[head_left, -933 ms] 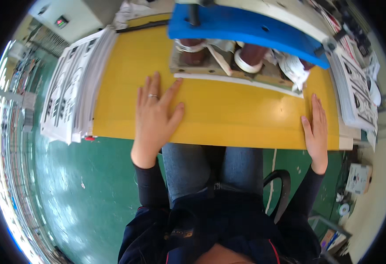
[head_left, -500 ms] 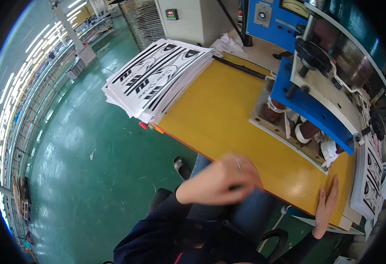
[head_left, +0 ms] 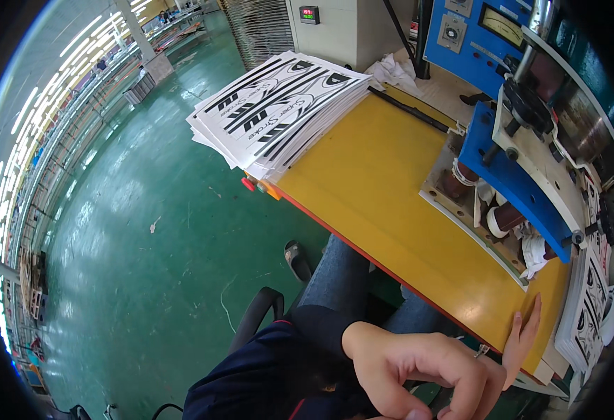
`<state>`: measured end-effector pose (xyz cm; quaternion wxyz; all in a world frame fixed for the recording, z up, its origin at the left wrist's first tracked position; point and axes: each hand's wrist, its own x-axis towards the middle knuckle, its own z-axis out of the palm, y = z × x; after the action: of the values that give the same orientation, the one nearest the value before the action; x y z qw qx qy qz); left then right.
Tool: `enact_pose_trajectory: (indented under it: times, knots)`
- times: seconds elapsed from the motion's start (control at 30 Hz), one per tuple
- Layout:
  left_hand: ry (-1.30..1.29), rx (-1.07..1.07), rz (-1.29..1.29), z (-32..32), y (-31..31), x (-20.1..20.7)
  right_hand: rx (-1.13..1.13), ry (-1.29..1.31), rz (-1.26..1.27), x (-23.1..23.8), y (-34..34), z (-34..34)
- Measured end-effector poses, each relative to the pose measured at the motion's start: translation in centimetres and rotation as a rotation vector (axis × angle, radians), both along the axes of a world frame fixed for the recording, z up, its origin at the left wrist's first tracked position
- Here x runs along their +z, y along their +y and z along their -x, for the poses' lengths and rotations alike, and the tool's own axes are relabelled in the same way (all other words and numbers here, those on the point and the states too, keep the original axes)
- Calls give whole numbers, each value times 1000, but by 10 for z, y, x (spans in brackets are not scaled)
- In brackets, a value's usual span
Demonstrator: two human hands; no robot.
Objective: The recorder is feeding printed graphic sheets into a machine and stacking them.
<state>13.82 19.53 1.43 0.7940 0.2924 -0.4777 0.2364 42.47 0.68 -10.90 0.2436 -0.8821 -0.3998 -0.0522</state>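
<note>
My left hand (head_left: 426, 364) is close to my body at the bottom of the view, with its fingers curled and a ring on one of them. Its fingertips run off the lower edge, so anything between them is hidden. Flat on the right front part of the yellow worktable (head_left: 363, 175) rests my right hand (head_left: 520, 343), fingers stretched out and nothing in them. Beyond it stands a press with a blue plate (head_left: 513, 182), above a metal base (head_left: 471, 222) holding brown cylinders with white wrapping.
A stack of printed white sheets (head_left: 279, 105) lies at the table's far left. Another sheet stack (head_left: 581, 315) is at the right. Red and orange buttons (head_left: 249, 184) stick out under the left edge. A blue control panel (head_left: 478, 42) stands behind; green floor (head_left: 132, 280) extends left.
My left hand has moved from the table's front edge down and rightward, nearer my body. My right hand stays at the right front of the table. The whole view has shifted slightly.
</note>
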Motion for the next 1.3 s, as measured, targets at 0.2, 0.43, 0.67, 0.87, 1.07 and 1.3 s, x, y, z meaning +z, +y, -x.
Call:
enact_pose_trajectory:
  times: [0.2,0.43,0.67,0.87,1.07,1.3]
  knots:
    - [-23,-10,-5,-1,1,-7,16,11,-24,-2,-3,-2]
    - [-18,5,-27,-5,4,-7,19,-22,-10,-5,-2,-7]
    - [-44,24,-66,-6,7,-8,32,2,-25,-4,-3,-7]
    - [-63,82,-214,-12,16,-9,31,-3,-16,-4,-3,-6]
    - [58,129,-428,-7,4,-25,43,-23,-12,-4,-2,-9]
    - [104,206,-590,-6,-4,-32,30,-66,21,-5,-3,-11]
